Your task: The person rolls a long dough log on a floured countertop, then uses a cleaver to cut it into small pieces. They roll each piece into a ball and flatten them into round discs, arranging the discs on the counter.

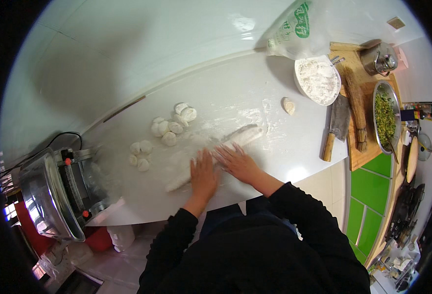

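Observation:
A long floured dough roll [245, 136] lies slantwise on the white worktop [216, 92]. Both palms rest on its middle: my left hand [204, 176] with fingers stretched forward, slightly blurred, and my right hand [238, 163] just beside it, fingers a little apart. The parts of the roll beneath them are hidden. Several small floured dough pieces [175, 127] lie in a cluster beyond my left hand, with more dough pieces [143, 165] nearer the left. One single dough piece [289, 106] sits apart at the right. Flour dusts the worktop around the roll.
A metal roller machine [50, 194] stands at the left. On the right are a bowl of flour [318, 81], a plastic bag [300, 33], a cleaver [339, 115], a straw brush [355, 106], a wooden board [366, 156], a steel bowl of chopped green filling [385, 115] and a metal pot [379, 58].

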